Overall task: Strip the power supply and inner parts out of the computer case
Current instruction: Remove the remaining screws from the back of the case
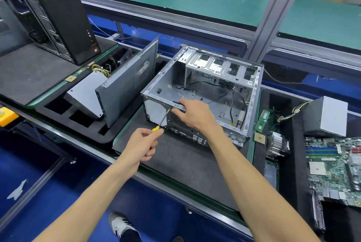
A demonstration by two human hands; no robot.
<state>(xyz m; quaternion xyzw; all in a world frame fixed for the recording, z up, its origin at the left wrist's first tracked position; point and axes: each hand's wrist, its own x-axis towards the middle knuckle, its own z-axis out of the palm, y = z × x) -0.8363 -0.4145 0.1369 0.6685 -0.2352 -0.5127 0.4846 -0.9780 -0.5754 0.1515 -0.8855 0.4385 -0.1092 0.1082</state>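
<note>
An opened grey computer case (203, 93) lies on its side on a dark mat, its inside nearly bare except for black cables (237, 97) and a drive cage (220, 66). My left hand (143, 144) grips a yellow-handled screwdriver (162, 120) whose tip meets the case's near top rail. My right hand (193, 113) holds that rail beside the tip, fingers curled over its edge. A grey power supply (326, 116) with yellow wires sits to the right, out of the case.
A motherboard (336, 169), heatsink (277, 144), memory stick (262, 120) and CPU chip (259, 137) lie at the right. A removed side panel (129, 83) leans in a foam tray at the left beside another power supply (86, 93). A black tower (62, 15) stands behind.
</note>
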